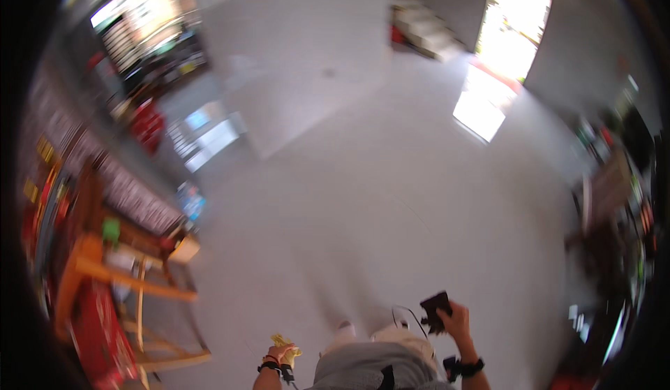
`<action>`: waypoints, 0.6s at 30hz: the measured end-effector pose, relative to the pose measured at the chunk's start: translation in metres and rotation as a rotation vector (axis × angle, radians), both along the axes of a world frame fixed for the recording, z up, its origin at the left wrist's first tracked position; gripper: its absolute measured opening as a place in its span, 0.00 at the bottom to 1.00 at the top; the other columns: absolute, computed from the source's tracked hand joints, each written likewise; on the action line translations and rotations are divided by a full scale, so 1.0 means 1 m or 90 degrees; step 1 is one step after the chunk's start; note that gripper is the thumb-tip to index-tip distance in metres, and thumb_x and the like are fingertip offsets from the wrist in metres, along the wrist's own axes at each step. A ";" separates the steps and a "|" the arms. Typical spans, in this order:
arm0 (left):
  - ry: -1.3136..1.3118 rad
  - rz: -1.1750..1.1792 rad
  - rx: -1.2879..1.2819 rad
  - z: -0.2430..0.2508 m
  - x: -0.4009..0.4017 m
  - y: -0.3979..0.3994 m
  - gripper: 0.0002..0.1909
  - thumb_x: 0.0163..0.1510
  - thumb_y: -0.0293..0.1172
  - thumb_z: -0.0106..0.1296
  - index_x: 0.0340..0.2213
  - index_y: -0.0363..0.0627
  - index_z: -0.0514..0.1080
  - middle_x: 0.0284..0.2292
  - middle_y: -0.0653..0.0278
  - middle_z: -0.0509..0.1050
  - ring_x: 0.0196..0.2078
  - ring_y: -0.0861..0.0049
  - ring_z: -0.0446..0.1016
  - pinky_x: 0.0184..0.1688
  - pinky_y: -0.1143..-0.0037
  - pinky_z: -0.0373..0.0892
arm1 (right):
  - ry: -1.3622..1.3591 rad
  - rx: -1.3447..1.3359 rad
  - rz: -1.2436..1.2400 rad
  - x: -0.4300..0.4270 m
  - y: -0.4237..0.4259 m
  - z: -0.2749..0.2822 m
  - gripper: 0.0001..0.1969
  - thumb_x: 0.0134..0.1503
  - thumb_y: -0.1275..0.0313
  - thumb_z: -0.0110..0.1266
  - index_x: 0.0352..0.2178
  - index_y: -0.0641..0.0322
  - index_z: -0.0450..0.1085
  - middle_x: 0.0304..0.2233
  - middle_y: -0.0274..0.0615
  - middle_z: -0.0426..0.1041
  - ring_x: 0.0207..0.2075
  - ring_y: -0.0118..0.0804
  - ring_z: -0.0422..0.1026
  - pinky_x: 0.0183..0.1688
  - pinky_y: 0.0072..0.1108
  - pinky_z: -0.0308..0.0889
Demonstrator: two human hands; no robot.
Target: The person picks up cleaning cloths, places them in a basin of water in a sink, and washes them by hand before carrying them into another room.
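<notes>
At the bottom of the head view, my left hand (280, 352) is closed around a crumpled yellow cloth or glove (288, 353); which of the two I cannot tell. Further right, my right hand (457, 321) grips a dark, ragged-edged object (435, 312), perhaps a cloth or a pouch, by its right side. A thin black cable (408, 310) curves beside that dark object, towards my body. Both wrists wear black straps with small devices. My feet and light trousers show between the hands, above the grey floor (377, 222).
A wooden chair (136, 285) with something red stands at left, near a plastic bottle pack (191, 201). A white wall (303, 65) juts out ahead. Stairs (424, 26) and a bright doorway (513, 28) lie beyond. Blurred clutter (607, 206) lines the right side.
</notes>
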State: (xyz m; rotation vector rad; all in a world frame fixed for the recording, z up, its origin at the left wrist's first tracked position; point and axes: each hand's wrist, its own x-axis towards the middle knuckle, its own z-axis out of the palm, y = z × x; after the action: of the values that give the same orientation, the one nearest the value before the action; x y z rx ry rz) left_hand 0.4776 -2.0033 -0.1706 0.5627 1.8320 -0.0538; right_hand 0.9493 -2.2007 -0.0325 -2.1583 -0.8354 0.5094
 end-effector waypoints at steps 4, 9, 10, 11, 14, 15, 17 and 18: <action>-0.014 -0.140 -0.015 -0.019 0.070 0.033 0.21 0.37 0.38 0.64 0.31 0.35 0.72 0.27 0.60 0.73 0.26 0.70 0.72 0.28 0.71 0.69 | 0.001 -0.073 -0.166 0.030 -0.049 0.014 0.11 0.43 0.67 0.56 0.25 0.63 0.69 0.19 0.50 0.70 0.23 0.51 0.69 0.24 0.30 0.63; -0.077 -0.477 0.050 -0.022 0.185 0.081 0.23 0.43 0.41 0.58 0.34 0.33 0.70 0.27 0.59 0.73 0.25 0.69 0.73 0.24 0.71 0.69 | -0.054 -0.077 -0.349 0.054 -0.096 -0.008 0.11 0.44 0.68 0.56 0.30 0.63 0.70 0.22 0.47 0.72 0.23 0.44 0.72 0.28 0.27 0.66; -0.146 -0.451 0.067 -0.033 0.206 0.091 0.22 0.43 0.40 0.58 0.35 0.33 0.69 0.27 0.58 0.73 0.25 0.68 0.73 0.24 0.71 0.69 | -0.001 -0.071 -0.393 0.059 -0.104 -0.012 0.11 0.45 0.68 0.55 0.30 0.63 0.70 0.22 0.46 0.73 0.23 0.42 0.72 0.27 0.27 0.66; -0.215 -0.418 0.079 -0.043 0.228 0.099 0.22 0.44 0.39 0.57 0.36 0.34 0.69 0.27 0.57 0.73 0.25 0.67 0.73 0.24 0.71 0.69 | 0.052 -0.062 -0.432 0.064 -0.114 -0.016 0.11 0.45 0.67 0.55 0.30 0.63 0.70 0.21 0.45 0.73 0.23 0.40 0.72 0.27 0.26 0.66; -0.173 -0.453 0.113 -0.067 0.293 0.103 0.21 0.45 0.38 0.56 0.36 0.34 0.69 0.28 0.55 0.73 0.26 0.66 0.73 0.25 0.69 0.69 | 0.111 -0.069 -0.458 0.098 -0.142 -0.026 0.13 0.45 0.63 0.54 0.29 0.62 0.70 0.24 0.48 0.72 0.29 0.50 0.71 0.32 0.32 0.65; -0.158 -0.464 0.132 -0.070 0.317 0.105 0.21 0.45 0.38 0.56 0.36 0.34 0.69 0.28 0.55 0.73 0.26 0.65 0.73 0.25 0.69 0.69 | 0.129 -0.064 -0.466 0.108 -0.148 -0.028 0.14 0.45 0.63 0.54 0.29 0.62 0.70 0.24 0.48 0.72 0.29 0.50 0.71 0.32 0.32 0.65; -0.199 -0.520 0.102 -0.052 0.376 0.095 0.21 0.44 0.38 0.56 0.36 0.34 0.69 0.28 0.56 0.73 0.26 0.66 0.73 0.25 0.69 0.69 | 0.077 -0.083 -0.481 0.127 -0.171 -0.050 0.14 0.45 0.62 0.54 0.29 0.62 0.70 0.25 0.49 0.72 0.29 0.51 0.70 0.33 0.33 0.65; -0.228 -0.550 0.073 -0.036 0.401 0.087 0.21 0.44 0.38 0.57 0.36 0.34 0.69 0.28 0.56 0.73 0.26 0.67 0.73 0.26 0.70 0.69 | 0.088 -0.067 -0.485 0.141 -0.178 -0.048 0.15 0.46 0.62 0.53 0.30 0.64 0.69 0.26 0.51 0.72 0.30 0.52 0.70 0.34 0.34 0.65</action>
State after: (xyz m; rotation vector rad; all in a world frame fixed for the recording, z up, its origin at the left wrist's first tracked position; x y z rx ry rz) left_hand 0.8785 -1.9161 -0.2065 1.3205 1.1452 -0.4011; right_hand 1.0901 -2.3783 -0.0809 -2.2945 0.1192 0.2990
